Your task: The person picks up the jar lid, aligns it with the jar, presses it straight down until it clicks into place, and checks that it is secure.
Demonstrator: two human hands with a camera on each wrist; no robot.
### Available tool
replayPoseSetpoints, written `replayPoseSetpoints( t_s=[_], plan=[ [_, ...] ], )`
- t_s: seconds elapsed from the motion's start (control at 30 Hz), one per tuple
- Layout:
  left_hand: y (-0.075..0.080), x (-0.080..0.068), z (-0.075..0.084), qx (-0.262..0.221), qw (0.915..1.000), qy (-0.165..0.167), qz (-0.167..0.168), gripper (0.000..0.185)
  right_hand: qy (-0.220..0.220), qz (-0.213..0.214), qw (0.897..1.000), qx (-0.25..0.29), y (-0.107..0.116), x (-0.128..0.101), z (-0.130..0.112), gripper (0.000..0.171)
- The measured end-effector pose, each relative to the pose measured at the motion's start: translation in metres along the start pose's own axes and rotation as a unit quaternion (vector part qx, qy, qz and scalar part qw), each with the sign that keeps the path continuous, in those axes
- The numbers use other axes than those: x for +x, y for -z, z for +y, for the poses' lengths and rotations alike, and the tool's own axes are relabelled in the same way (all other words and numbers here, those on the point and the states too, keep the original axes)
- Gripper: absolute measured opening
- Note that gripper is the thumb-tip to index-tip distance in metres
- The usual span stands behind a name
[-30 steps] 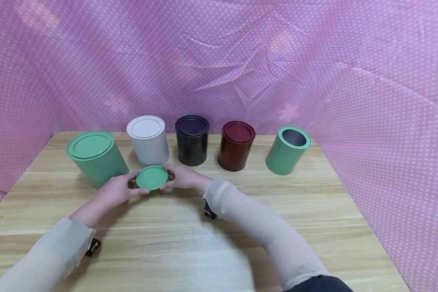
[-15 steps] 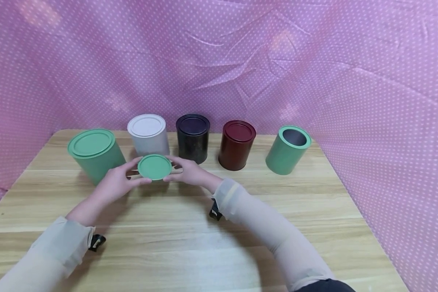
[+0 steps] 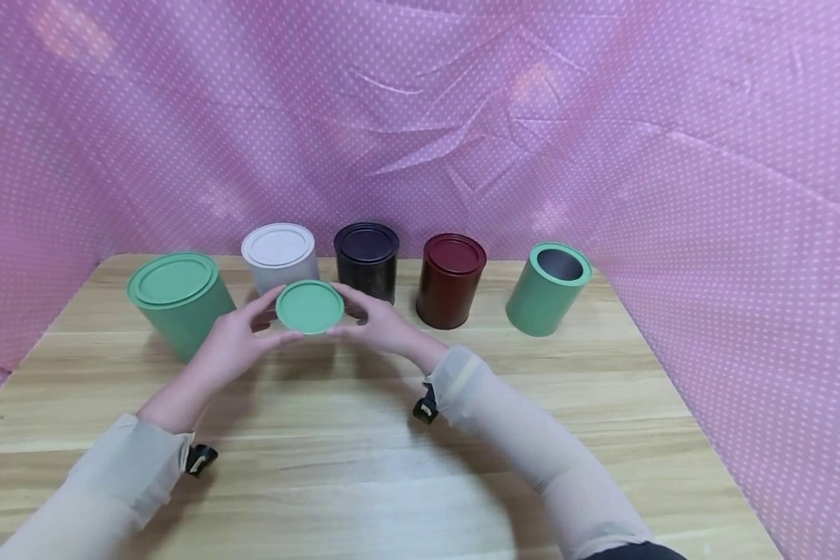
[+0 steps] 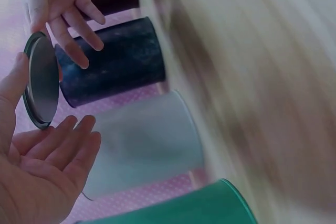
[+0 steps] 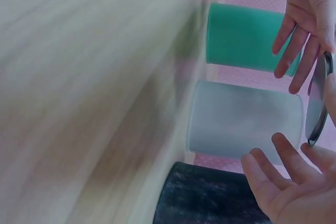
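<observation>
Both hands pinch the green lid point(image 3: 310, 306) flat by its rim: left hand point(image 3: 234, 346) at 9 o'clock, right hand point(image 3: 378, 327) at 3 (other fingers splayed).

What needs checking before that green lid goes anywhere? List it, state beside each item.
1. Green lid held at its rim by both the left hand and the right hand: ok.
2. Lid lifted off the table: ok.
3. Open green can upright, mouth uncovered: ok.
4. Anything inside that can: cannot tell.
5. White can, black can, red can, large green can lidded: ok.
</observation>
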State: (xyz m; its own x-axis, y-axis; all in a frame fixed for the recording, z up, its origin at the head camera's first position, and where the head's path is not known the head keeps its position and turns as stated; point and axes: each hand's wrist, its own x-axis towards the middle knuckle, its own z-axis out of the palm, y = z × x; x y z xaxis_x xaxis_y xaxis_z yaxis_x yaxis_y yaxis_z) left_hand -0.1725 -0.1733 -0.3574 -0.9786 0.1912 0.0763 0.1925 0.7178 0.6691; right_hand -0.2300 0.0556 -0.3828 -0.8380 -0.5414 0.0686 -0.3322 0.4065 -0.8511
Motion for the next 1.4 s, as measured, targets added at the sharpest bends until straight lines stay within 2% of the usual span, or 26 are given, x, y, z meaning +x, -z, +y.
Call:
replayPoseSetpoints(
  t_s=[0.2, 0.33, 0.6, 0.83, 1.0, 1.2, 1.3, 1.4],
  plan=[
    [-0.003, 0.011, 0.014, -0.023, 0.9996, -0.016, 0.005, 0.084, 0.019, 0.018, 0.999, 0.02, 0.015, -0.01, -0.004, 0.075],
    [-0.008, 0.02, 0.022, -0.046, 0.9981, -0.04, 0.007, 0.082, 0.02, 0.031, 0.999, 0.015, 0.03, -0.02, -0.008, 0.075],
    [-0.035, 0.038, 0.048, -0.105, 0.9909, -0.084, 0.007, 0.078, 0.021, 0.07, 0.997, -0.016, 0.062, -0.046, 0.003, 0.072],
    [-0.056, 0.05, 0.077, -0.133, 0.9876, -0.082, -0.017, 0.083, 0.029, 0.084, 0.996, 0.033, 0.089, -0.07, 0.013, 0.072],
    [-0.069, 0.058, 0.094, -0.14, 0.9854, -0.093, -0.028, 0.082, 0.008, 0.084, 0.995, 0.05, 0.106, -0.086, 0.016, 0.073],
    [-0.085, 0.069, 0.118, -0.137, 0.9843, -0.105, -0.035, 0.081, -0.019, 0.112, 0.993, 0.03, 0.127, -0.107, 0.02, 0.073],
    [-0.093, 0.076, 0.132, -0.16, 0.9797, -0.113, -0.043, 0.082, -0.032, 0.125, 0.991, 0.023, 0.139, -0.117, 0.023, 0.071],
    [-0.102, 0.081, 0.145, -0.187, 0.9733, -0.12, -0.06, 0.081, -0.055, 0.133, 0.988, 0.049, 0.15, -0.127, 0.028, 0.067]
  ],
)
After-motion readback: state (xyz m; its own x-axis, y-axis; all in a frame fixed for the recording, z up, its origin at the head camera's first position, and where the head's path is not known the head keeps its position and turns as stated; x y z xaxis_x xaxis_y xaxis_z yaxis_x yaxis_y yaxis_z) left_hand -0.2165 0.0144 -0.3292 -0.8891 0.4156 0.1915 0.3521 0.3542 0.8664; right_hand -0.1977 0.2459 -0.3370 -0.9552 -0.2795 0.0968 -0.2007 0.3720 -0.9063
